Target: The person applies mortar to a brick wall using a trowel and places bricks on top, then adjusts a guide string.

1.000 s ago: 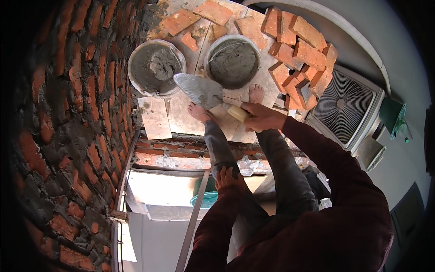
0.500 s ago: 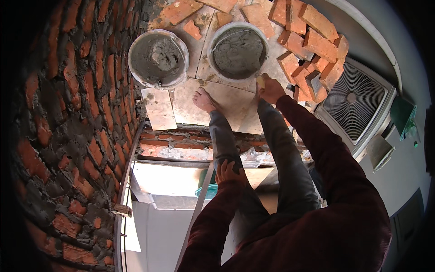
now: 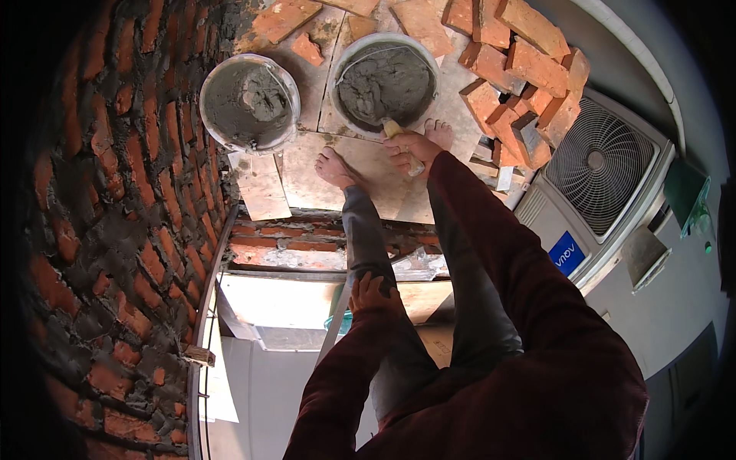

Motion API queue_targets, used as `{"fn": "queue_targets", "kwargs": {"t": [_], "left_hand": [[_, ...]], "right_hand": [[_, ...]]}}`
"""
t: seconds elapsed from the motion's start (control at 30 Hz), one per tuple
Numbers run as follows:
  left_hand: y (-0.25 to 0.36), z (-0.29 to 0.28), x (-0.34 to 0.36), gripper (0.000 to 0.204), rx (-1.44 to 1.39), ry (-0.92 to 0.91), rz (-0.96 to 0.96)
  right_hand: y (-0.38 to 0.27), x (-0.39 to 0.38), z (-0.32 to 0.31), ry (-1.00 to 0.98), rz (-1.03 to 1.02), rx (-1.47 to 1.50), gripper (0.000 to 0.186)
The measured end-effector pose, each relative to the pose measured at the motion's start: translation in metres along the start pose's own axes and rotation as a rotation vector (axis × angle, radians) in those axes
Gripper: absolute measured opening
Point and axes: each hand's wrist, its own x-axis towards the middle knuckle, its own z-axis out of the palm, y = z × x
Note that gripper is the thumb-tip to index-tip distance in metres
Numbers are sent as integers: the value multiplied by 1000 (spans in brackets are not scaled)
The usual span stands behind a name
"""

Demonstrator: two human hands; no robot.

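My right hand (image 3: 406,149) grips a trowel's pale wooden handle (image 3: 394,130) at the near rim of a mortar bucket (image 3: 343,107); the blade appears sunk in the grey mortar (image 3: 387,84), mostly hidden. A second bucket (image 3: 211,119) of mortar, with a lumpy middle, stands to the left. My left hand (image 3: 372,297) rests on my left knee, fingers apart, holding nothing. My bare feet (image 3: 333,169) stand on worn boards (image 3: 360,165) below the buckets.
Loose bricks (image 3: 529,61) are piled at the right beside an air-conditioner unit (image 3: 583,165). A rough brick wall with mortar (image 3: 130,230) rises at the left. Below the boards lie a brick ledge (image 3: 291,244), a long pale bar (image 3: 336,322) and a lower white surface (image 3: 253,299).
The trowel blade, raised between the buckets a second ago, is now down at the right bucket. My right hand has moved up and left to that bucket's rim. My left hand stays on the knee.
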Motion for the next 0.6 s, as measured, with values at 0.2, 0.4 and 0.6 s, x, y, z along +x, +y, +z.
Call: {"fn": "queue_targets", "kwargs": {"t": [0.2, 0.4, 0.6], "left_hand": [[2, 4, 1, 41, -7, 31, -5], [1, 2, -1, 44, -38, 53, -18], [-38, 2, 106, 51, -564, 5, -36]], "right_hand": [[14, -59, 3, -258, 1, 505, 32], [4, -101, 12, -78, -29, 209, 40], [-13, -148, 46, 221, -49, -412, 36]]}}
